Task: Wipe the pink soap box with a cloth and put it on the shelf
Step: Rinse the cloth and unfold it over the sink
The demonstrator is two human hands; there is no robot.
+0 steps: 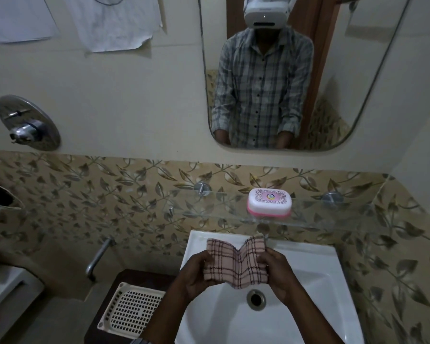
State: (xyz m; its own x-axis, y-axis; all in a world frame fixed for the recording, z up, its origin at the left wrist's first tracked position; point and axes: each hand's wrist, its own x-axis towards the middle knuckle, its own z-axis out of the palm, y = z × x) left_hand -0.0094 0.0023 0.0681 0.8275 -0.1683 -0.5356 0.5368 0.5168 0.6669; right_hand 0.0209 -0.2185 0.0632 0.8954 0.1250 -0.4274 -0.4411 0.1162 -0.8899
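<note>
Both hands, left (196, 274) and right (277, 269), gripped the folded cloth (235, 261) while the soap box (269, 201) sat just beyond on the glass shelf (333, 214), where a careless grab could've knocked it off.

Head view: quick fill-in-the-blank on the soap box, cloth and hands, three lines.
1. The pink soap box stands on the glass ____.
2. The left hand and right hand both hold the checked ____ above the sink.
3. The white perforated tray lies to the ____ of the sink.
Missing words: shelf; cloth; left.
</note>
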